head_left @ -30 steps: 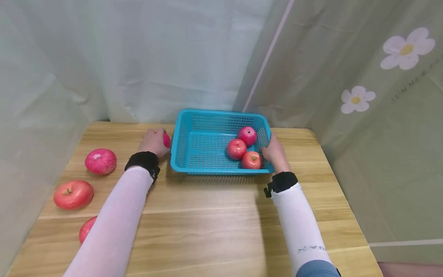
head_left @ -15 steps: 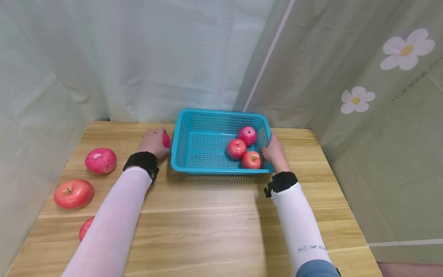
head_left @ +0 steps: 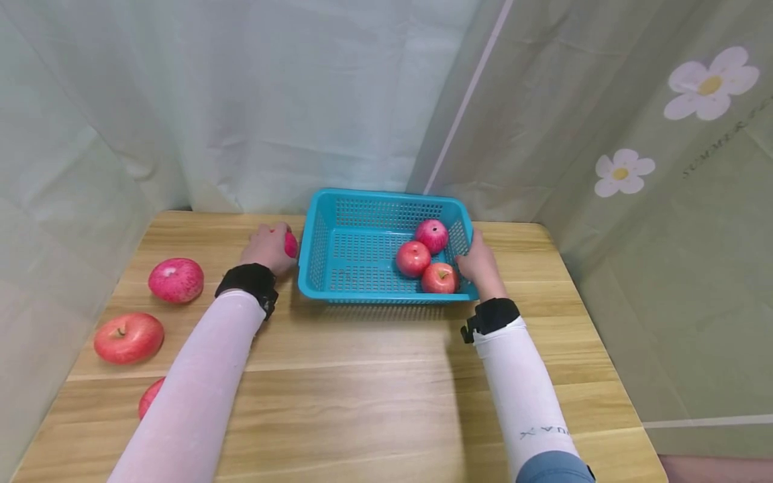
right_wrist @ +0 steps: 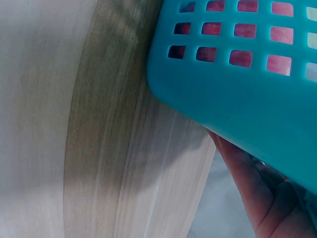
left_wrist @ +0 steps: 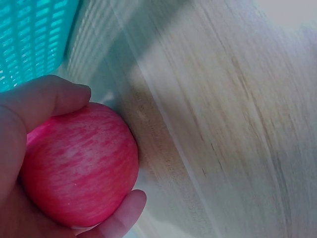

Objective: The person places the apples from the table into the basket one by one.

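Observation:
My left hand (head_left: 266, 248) grips a red apple (left_wrist: 81, 166) just left of the basket; in the left wrist view the thumb and fingers curl round it, close to the wooden table. A blue plastic basket (head_left: 356, 296) with perforated walls stands at the back of the table. Over its right end wall my right hand (head_left: 481, 268) holds on, the thumb inside and the fingers outside. Inside the basket, toward the right, lie three apples: a dark pink one (head_left: 431, 235), a red one (head_left: 413, 259) and an orange-red one (head_left: 439, 278).
Along the table's left side lie a pink apple (head_left: 176, 280), a larger red apple (head_left: 129, 338) and another apple (head_left: 149, 398), partly hidden by the left sleeve. A pale curtain (head_left: 290, 100) hangs right behind the wooden table (head_left: 374, 402), and a flowered one borders it on the right.

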`<state>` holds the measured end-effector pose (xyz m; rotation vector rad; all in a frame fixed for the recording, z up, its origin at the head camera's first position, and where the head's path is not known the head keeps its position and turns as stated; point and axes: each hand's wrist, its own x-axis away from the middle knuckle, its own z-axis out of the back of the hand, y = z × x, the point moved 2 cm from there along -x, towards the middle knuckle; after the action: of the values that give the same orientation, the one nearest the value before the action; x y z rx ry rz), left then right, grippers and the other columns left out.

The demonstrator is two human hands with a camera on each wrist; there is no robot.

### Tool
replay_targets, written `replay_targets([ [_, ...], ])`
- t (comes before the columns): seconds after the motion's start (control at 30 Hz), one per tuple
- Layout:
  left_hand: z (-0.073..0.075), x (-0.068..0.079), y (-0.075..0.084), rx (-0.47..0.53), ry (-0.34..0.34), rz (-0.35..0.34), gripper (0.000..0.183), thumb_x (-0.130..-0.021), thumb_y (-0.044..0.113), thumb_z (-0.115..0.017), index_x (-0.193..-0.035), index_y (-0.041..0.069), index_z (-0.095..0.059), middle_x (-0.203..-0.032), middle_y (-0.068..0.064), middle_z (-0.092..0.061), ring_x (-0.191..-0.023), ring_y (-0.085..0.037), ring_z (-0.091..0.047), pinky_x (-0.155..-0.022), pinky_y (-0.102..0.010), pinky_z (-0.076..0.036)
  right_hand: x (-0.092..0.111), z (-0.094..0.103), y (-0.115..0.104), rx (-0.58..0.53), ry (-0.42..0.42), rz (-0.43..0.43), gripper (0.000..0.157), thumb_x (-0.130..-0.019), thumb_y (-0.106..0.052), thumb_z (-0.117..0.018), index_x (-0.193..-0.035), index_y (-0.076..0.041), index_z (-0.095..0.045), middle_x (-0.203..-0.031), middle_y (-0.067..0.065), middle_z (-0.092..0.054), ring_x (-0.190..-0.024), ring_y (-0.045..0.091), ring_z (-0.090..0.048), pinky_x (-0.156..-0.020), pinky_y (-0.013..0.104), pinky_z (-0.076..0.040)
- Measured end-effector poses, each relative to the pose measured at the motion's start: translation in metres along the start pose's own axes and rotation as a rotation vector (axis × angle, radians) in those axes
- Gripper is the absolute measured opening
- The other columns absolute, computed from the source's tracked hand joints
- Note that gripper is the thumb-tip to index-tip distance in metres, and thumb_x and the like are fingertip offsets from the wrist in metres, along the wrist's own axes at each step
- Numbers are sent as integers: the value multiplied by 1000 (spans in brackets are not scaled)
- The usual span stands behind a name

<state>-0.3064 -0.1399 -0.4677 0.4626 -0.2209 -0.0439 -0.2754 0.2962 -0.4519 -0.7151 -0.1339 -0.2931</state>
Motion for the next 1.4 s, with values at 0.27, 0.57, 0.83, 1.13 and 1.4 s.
replay_targets([
  [0.27,5,2,-1,21,-17,-20,67,-96,28,-68,-149,-1,-39,-133,-37,-41,-120,-55,-43,-97,-72,-48,0,0,0,6,3,8,79,-106,-10,-62,-169,-6,-14,-157,33,-43,-144,51,-45,-115,68,-40],
  [0.57,12,4,-2,74,31,-9,77,-93,29,-74,-152,0,-34,-132,-34,-41,-117,-53,-46,-93,-68,-51,0,1,-1,13,-4,5,79,-105,-10,-62,-169,-5,-15,-157,32,-43,-143,51,-45,-114,68,-40],
  [0.83,24,0,-2,121,151,-18,83,-90,33,-77,-152,-1,-34,-134,-34,-42,-119,-53,-47,-92,-67,-53,1,2,0,5,-16,-6,81,-106,-11,-62,-170,-6,-12,-158,32,-42,-144,51,-45,-114,69,-40],
  [1.13,44,-1,15,132,378,-32,80,-90,34,-71,-153,-1,-37,-142,-34,-41,-130,-52,-42,-100,-68,-49,0,0,3,23,-18,-15,82,-106,-12,-62,-170,-6,-10,-159,33,-41,-144,51,-44,-112,69,-41],
  [1.4,55,3,54,161,423,-113,80,-92,36,-71,-157,5,-37,-146,-27,-43,-132,-47,-44,-98,-67,-52,-1,1,2,27,-3,10,81,-105,-11,-62,-169,-5,-12,-156,34,-43,-142,52,-46,-112,69,-42],
])
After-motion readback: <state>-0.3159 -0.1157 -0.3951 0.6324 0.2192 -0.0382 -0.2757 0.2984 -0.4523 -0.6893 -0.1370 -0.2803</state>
